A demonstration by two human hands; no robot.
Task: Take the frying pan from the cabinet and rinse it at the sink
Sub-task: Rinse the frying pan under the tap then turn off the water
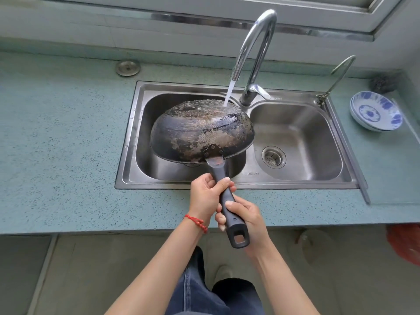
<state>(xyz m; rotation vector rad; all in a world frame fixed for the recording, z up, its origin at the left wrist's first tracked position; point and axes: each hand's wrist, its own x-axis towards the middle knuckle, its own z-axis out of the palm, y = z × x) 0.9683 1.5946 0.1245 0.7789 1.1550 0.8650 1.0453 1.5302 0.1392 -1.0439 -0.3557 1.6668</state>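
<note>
I am holding the frying pan (pixel 201 130) bottom-up over the sink's (pixel 302 178) left basin, my left hand (pixel 208 196) and right hand (pixel 244 215) clamped around its handle (pixel 227 201). Water (pixel 228 93) is hitting the blackened base, so it is probably turning slippery and front-heavy; gripping nearer the pan should steady it.

the sink (pixel 295 180) carries small stamped lettering on the front part of its rim, between the two basins, seen upside down and too blurred to spell out. a second faint mark beside the faucet (pixel 252 96) base is unreadable.
</note>
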